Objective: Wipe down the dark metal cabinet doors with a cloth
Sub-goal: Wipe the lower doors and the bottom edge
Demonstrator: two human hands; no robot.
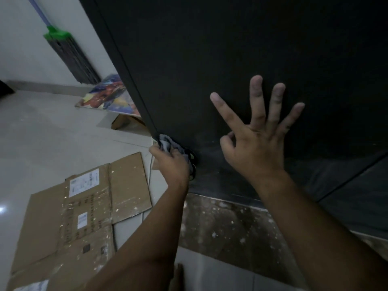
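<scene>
Your left hand (171,164) is down at the lower left corner of the dark metal cabinet door (231,59). Its fingers (156,151) are curled round a bunched grey cloth (165,143). The cloth sits right at the bottom of the door's left edge, pressed between your hand and the metal.

Your right hand (255,143) is higher up and to the right, in front of the door's wide flat face. Its four fingers are straight and spread apart, pointing upward, and the thumb is bent in toward the palm. It holds nothing. The light is too dim to tell whether the fingertips touch the door or hang just off it.

Below the door runs a dark strip (226,223) speckled with pale flecks, and a second dark panel (357,196) angles away at the lower right.

On the pale tiled floor (42,133) to your left lies flattened cardboard (84,206), spotted with paint and bearing white labels. Farther back, a brightly coloured board (111,95) rests partly behind the door's edge. A broom (69,49) with a green head and dark bristles leans against the white wall (16,38).
</scene>
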